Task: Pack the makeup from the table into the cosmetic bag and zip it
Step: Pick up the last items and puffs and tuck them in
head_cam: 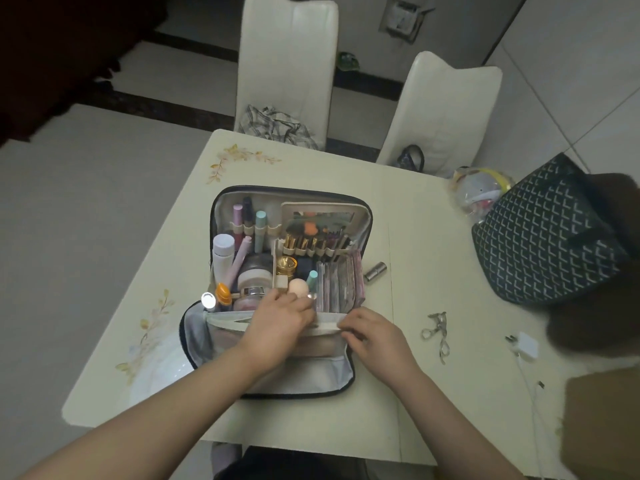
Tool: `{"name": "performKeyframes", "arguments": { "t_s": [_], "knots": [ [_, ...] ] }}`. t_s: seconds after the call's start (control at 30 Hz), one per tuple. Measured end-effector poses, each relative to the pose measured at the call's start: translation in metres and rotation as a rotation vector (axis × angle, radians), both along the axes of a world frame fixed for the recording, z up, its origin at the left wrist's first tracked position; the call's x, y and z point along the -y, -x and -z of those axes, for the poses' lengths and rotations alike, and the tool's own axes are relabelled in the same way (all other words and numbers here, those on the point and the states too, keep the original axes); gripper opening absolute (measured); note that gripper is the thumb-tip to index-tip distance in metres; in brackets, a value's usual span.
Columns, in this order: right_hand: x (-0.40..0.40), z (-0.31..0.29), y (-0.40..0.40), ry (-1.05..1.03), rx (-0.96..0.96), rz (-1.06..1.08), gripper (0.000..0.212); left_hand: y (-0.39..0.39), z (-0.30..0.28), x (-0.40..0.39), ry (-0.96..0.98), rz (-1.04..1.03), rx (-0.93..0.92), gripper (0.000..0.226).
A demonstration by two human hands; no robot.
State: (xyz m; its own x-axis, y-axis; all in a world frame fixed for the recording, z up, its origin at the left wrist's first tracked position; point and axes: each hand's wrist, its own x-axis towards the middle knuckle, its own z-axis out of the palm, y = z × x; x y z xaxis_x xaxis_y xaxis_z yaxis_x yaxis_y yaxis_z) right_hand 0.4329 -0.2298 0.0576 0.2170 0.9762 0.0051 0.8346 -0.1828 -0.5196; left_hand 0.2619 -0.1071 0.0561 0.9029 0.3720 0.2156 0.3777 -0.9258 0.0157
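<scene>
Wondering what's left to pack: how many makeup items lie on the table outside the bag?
2: a silver metallic lipstick tube just right of the open cosmetic bag, and a metal eyelash curler farther right. Others may be hidden.

Two bare forearms are seen, with no sleeves reaching the wrists. No rings, watch or bracelets are worn on the left hand [280, 320] or the right hand [375, 336]. Short, unpainted fingernails are shown. Dark clothing is glimpsed at the bottom edge.

One head-worn view looks steeply down, close over the table [426, 237]; chairs [287, 64] stand at the far edge.
</scene>
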Motion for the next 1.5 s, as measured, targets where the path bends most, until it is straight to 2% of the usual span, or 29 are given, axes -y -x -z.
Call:
{"name": "performKeyframes", "arguments": {
  "t_s": [0.2,0.33,0.63,0.87,1.17,1.4,1.5],
  "knots": [
    [-0.005,-0.004,0.005,-0.038,0.114,-0.014,0.009,0.043,0.003,-0.016,-0.054,-0.024,0.097,0.023],
    [-0.011,-0.004,0.009,-0.071,0.198,-0.077,0.008,0.067,0.002,-0.025,-0.096,-0.051,0.170,0.023],
    [-0.027,-0.005,0.040,-0.024,0.128,-0.107,0.015,0.111,0.005,-0.043,-0.105,-0.091,0.103,0.030],
    [-0.026,-0.006,0.047,0.007,0.098,-0.028,0.017,0.126,-0.003,-0.051,-0.097,0.007,0.080,0.023],
    [-0.025,-0.007,0.059,0.027,0.080,0.078,0.017,0.141,-0.007,-0.064,-0.172,0.109,0.073,0.032],
    [-0.024,-0.006,0.071,-0.005,0.077,0.195,0.015,0.144,-0.003,-0.075,-0.202,0.102,0.052,0.027],
    [-0.023,-0.003,0.075,-0.009,0.081,0.224,0.014,0.144,-0.006,-0.074,-0.196,0.112,0.032,0.035]
  ]
}}
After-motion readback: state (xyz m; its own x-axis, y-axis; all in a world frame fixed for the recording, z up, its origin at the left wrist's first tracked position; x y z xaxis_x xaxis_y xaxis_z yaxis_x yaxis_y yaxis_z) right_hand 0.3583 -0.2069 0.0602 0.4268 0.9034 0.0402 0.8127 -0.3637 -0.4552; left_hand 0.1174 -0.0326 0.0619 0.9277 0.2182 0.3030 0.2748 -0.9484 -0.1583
